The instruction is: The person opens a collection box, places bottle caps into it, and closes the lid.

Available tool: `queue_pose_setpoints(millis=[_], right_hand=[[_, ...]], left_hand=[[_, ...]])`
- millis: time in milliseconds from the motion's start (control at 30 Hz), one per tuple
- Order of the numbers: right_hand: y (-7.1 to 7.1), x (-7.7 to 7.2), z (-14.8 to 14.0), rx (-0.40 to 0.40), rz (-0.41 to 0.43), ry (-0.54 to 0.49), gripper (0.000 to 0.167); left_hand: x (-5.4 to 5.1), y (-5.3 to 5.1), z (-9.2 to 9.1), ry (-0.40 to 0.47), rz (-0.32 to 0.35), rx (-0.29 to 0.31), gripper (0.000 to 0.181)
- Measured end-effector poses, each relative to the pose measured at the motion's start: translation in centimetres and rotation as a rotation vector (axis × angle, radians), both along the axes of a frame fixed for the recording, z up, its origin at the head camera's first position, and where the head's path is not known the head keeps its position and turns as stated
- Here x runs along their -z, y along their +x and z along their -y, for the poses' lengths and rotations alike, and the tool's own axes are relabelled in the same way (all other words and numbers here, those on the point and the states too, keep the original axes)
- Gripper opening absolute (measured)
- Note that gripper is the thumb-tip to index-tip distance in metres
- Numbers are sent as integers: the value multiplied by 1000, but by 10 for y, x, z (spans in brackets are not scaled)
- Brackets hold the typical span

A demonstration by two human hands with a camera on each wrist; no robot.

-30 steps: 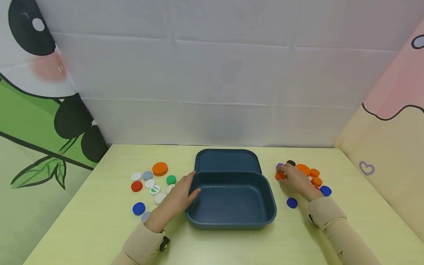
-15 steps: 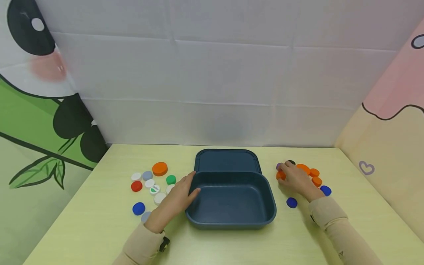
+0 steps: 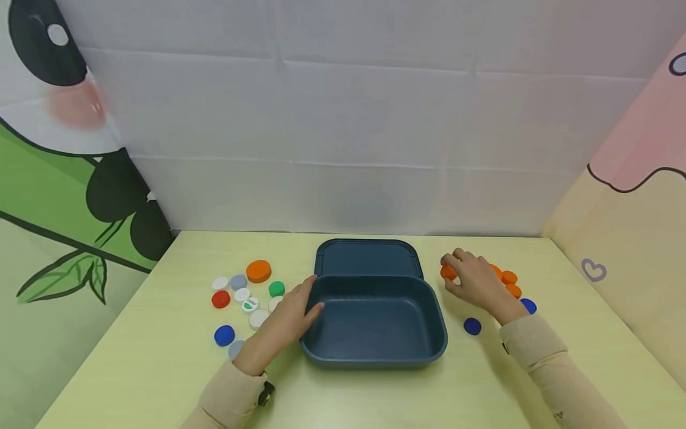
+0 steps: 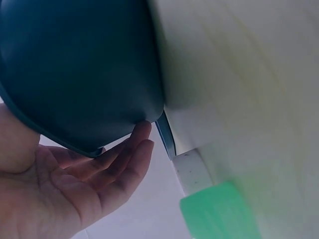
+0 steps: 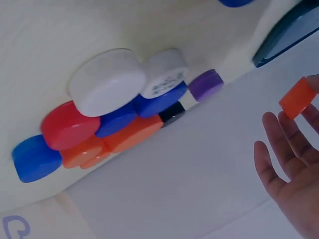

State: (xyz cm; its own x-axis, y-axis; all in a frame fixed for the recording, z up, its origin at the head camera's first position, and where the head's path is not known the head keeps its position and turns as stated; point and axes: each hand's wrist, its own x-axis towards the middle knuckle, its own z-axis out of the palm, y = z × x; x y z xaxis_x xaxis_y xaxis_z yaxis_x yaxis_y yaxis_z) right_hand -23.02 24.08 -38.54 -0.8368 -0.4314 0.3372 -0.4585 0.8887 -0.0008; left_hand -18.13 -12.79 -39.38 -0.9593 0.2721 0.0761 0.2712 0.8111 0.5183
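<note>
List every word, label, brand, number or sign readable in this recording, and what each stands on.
No words, brands or numbers are legible.
Heart sign: drawn on the right wall.
Green print, white cap left of the box: too small to read.
Dark print, white cap in the right wrist view: too blurred.
Mark, right sleeve: too small.

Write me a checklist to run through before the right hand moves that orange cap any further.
1. Right grip holds the orange cap: ok, pinched and off the table.
2. Pinch firm enough: cannot tell; force doesn't show.
3. Left grip steadies the box: ok, it holds the left side.
4. Box open: ok, the lid lies behind it.
5. Room inside: ok, no caps show in it.
6. Table cleared of caps: not ok, groups lie on both sides, including a red cap and a purple cap.
</note>
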Motion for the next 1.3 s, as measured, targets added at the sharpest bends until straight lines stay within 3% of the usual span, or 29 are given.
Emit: queue_pose_setpoints(millis=[300,533,933,1300], right_hand=[[19,-29,35,-65,-89,30,30],[35,-34,69,-155,-97,90,32],[48,-13,99,-260,-40,153,33],[47,3,105,-289,8,242,24]], left_hand=[[1,2,4,-1,-17,9,61],[1,4,8,8,-62,37,55],[1,9,14,33,-126,77,44],[4,9,14,64,-90,76,45]])
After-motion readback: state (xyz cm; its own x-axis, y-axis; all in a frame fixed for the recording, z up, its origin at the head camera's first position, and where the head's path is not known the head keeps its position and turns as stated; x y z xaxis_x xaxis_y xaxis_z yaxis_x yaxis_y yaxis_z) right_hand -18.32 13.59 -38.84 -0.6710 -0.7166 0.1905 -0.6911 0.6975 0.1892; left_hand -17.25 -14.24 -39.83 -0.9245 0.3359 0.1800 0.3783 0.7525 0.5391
